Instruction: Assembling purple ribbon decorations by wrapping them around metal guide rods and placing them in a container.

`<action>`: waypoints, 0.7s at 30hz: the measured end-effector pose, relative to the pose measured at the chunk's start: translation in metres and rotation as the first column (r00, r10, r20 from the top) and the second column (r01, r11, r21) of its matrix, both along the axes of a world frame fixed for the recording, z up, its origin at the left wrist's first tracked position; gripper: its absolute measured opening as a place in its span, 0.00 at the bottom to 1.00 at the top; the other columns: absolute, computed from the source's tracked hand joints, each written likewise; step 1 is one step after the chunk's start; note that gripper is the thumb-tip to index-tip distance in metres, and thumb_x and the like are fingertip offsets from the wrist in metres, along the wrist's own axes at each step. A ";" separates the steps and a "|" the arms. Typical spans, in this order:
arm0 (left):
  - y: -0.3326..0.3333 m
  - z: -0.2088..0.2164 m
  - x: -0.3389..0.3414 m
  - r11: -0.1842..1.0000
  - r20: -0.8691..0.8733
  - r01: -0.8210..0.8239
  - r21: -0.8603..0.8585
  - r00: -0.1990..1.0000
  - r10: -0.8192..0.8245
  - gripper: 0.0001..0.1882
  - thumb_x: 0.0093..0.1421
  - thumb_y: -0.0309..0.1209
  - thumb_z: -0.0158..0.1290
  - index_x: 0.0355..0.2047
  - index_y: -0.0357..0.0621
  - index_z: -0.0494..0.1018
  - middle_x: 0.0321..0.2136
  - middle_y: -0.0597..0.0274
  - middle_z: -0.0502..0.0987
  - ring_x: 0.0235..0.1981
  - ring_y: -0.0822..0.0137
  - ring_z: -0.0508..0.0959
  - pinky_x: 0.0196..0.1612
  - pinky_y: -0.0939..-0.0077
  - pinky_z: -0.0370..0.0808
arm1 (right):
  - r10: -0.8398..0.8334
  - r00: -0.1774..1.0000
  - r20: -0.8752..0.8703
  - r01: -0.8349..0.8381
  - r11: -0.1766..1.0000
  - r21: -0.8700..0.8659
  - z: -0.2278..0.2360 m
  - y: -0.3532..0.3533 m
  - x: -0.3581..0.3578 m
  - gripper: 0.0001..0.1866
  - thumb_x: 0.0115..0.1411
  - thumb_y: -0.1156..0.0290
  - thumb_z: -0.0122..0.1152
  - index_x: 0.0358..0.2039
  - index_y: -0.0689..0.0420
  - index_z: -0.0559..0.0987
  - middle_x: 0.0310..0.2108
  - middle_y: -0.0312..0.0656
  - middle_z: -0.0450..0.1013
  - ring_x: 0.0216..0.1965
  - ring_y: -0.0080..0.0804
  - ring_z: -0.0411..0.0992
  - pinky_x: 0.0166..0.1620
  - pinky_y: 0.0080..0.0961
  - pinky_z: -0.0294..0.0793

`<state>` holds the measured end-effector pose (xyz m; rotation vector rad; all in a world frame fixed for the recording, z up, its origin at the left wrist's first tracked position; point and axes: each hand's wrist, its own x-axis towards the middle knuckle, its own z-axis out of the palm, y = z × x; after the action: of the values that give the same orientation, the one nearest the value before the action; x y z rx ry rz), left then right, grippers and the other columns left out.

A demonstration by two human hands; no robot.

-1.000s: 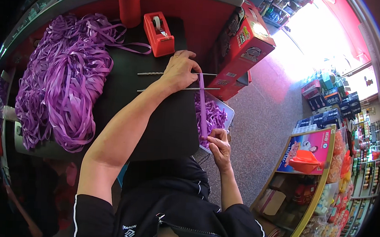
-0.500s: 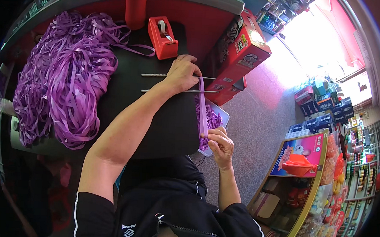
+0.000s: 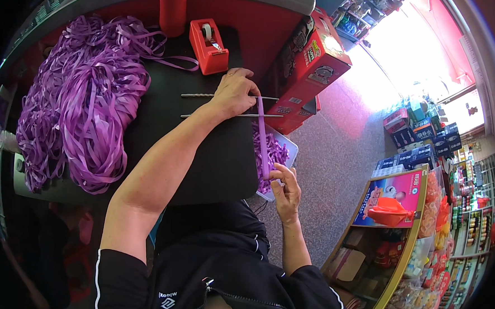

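A purple ribbon strip runs down past the right edge of a dark tabletop. My left hand pinches its upper part beside two thin metal rods, which lie across the table and jut over its edge. At the lower end, my right hand has its bent fingertips against the ribbon, the thumb a little apart from them. Below the strip stands a pale tub of short purple ribbon pieces. A big heap of purple ribbon covers the table's left side.
An orange tape dispenser and a red cylinder stand at the table's back. Red boxes rise at the far right of the table. To the right are speckled floor and a glass display case with packaged goods.
My right thumb has parted from the fingers at the ribbon's lower end. The left hand stays by the rods with the ribbon. The whole view has shifted slightly.
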<state>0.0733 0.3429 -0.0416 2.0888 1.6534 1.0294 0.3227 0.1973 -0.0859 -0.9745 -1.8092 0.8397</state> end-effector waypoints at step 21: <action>0.001 0.001 0.002 1.000 -0.007 0.014 0.006 1.000 -0.014 0.10 0.46 0.30 0.57 0.30 0.49 0.82 0.55 0.54 0.68 0.60 0.54 0.62 0.62 0.63 0.58 | 0.258 0.912 -0.318 -0.171 0.946 0.276 0.092 0.113 -0.041 0.24 0.68 0.61 0.44 0.58 0.64 0.68 0.42 0.48 0.76 0.42 0.35 0.73 0.51 0.32 0.63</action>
<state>0.0754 0.3438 -0.0406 2.1071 1.6387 1.0254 0.2821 0.3103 0.0057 -0.4370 -1.6743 0.8413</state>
